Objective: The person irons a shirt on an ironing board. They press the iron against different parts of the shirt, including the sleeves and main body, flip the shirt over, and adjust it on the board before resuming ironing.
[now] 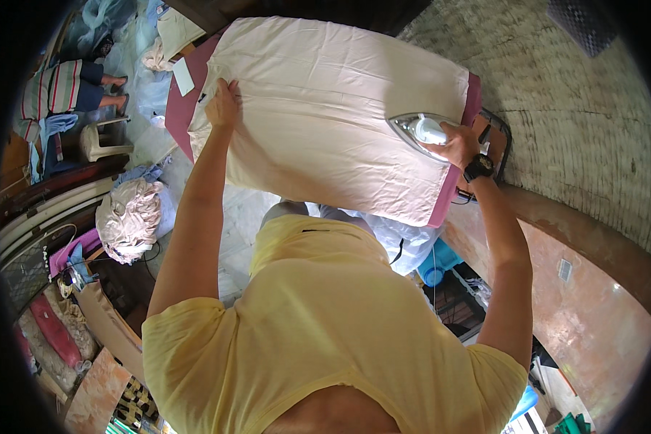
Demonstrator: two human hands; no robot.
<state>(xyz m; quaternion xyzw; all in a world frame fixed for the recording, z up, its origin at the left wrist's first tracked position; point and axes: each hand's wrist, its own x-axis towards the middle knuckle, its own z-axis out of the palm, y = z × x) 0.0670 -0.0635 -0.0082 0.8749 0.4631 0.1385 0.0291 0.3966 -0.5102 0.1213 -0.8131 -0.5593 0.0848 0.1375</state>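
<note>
A cream cloth [325, 94] with seams and light creases is spread over a maroon-covered ironing board [178, 119], whose cover shows at both ends. My right hand [458, 145] is wrapped round the handle of a steam iron [414, 132]. The iron lies on the cloth near the board's right end, its tip pointing left. At the left end, my left hand [223, 107] rests on the cloth with its fingers curled and pinching the fabric near the edge. A small dark mark or tag lies beside it, too small to make out.
A white card [183, 77] lies on the board's left end. A dark metal frame [505, 137] juts out at the right end. Crumpled clothes [130, 217] are heaped at the left. Farther left, another person [65, 90] is near a pale plastic chair [103, 141].
</note>
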